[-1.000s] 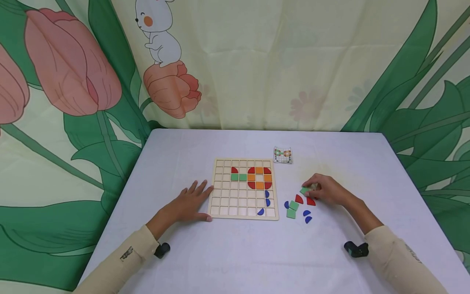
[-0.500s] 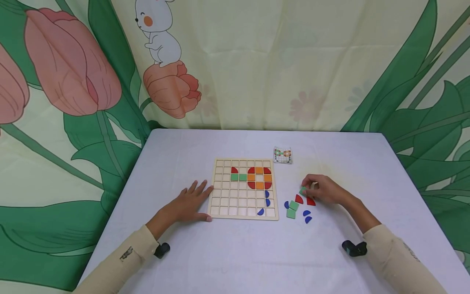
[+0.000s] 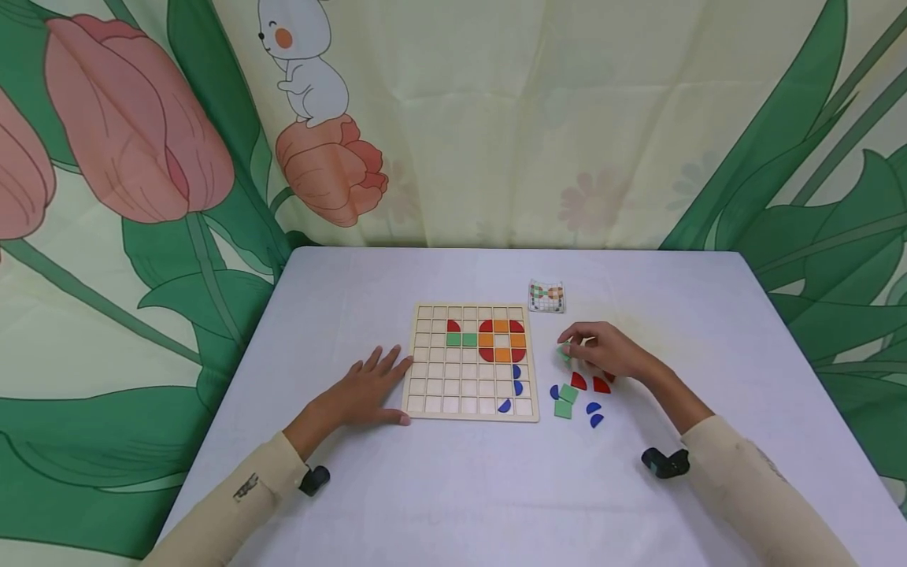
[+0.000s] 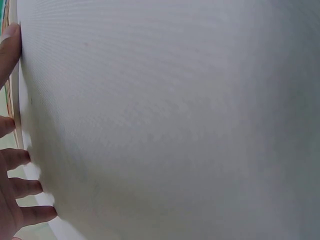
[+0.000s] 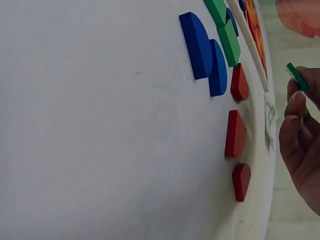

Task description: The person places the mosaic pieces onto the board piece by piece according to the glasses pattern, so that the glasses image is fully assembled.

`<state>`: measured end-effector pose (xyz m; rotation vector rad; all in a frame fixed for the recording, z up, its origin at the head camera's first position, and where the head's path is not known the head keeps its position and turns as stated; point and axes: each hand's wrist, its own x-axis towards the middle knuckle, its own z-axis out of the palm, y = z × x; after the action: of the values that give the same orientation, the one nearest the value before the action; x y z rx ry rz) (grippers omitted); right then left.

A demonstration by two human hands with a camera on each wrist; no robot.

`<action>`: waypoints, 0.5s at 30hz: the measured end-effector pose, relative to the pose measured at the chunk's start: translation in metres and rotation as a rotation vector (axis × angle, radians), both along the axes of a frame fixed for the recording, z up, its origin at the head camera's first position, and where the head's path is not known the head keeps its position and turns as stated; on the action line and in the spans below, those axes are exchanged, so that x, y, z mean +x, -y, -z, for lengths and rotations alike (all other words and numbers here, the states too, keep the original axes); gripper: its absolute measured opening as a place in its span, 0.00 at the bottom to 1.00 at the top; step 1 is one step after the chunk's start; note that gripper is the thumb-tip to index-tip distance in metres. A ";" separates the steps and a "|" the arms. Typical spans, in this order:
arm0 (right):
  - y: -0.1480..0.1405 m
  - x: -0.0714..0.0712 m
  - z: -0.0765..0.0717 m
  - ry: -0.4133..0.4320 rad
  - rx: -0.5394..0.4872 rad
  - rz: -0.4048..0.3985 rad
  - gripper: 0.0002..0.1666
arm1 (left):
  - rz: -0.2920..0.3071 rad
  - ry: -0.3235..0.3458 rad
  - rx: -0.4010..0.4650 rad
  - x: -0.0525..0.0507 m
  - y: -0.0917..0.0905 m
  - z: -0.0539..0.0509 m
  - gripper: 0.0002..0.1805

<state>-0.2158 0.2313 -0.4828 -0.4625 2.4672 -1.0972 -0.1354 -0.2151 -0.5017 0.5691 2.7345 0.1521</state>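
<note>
My right hand [image 3: 605, 349] pinches a green square tile [image 5: 298, 77] between thumb and fingers, raised over the table to the right of the wooden grid board [image 3: 432, 386]. With fingers spread, my left hand [image 3: 357, 396] rests flat at the board's left edge, its fingertips and thumb touching the rim. On the board, red quarter-round pieces and orange squares [image 3: 501, 326] form a ring at the upper right. Two green squares [image 3: 461, 339] run left from it, with a red quarter-round piece [image 3: 453, 326] above. Several blue half-round pieces [image 3: 517, 387] lie lower right on the board.
Right of the board lie loose green squares [image 3: 563, 409], red quarter-round pieces [image 5: 236, 134] and blue half-round pieces [image 5: 196, 46]. A small printed pattern card [image 3: 546, 297] lies by the board's upper right corner. A patterned curtain hangs behind the white table [image 3: 453, 488].
My right hand has lifted the green square from among the loose pieces and moved left toward the board, uncovering more of the red pieces. The left hand has stayed in place.
</note>
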 end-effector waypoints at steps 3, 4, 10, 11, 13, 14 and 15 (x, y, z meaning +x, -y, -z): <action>0.010 -0.003 -0.002 -0.006 -0.024 -0.004 0.15 | 0.001 0.000 -0.015 0.000 0.000 0.000 0.59; 0.013 -0.004 -0.003 -0.016 -0.033 -0.016 0.15 | 0.000 0.001 -0.013 0.000 0.000 0.000 0.59; 0.032 -0.008 -0.002 -0.006 -0.102 -0.035 0.17 | -0.002 0.009 -0.007 -0.001 0.000 -0.001 0.59; 0.035 -0.009 -0.001 0.005 -0.113 -0.031 0.18 | -0.003 0.010 -0.006 -0.001 0.000 -0.001 0.59; 0.041 -0.009 -0.002 0.025 -0.131 -0.033 0.20 | -0.004 0.016 -0.005 -0.001 -0.001 -0.002 0.59; 0.044 -0.010 -0.002 0.036 -0.138 -0.032 0.21 | -0.005 0.019 -0.007 -0.001 -0.001 -0.002 0.59; 0.046 -0.010 -0.002 0.044 -0.144 -0.033 0.22 | -0.006 0.021 -0.006 -0.001 -0.001 -0.002 0.59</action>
<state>-0.2256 0.1848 -0.4804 -0.5139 2.3450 -1.2632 -0.1361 -0.2142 -0.4995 0.5545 2.7153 0.1508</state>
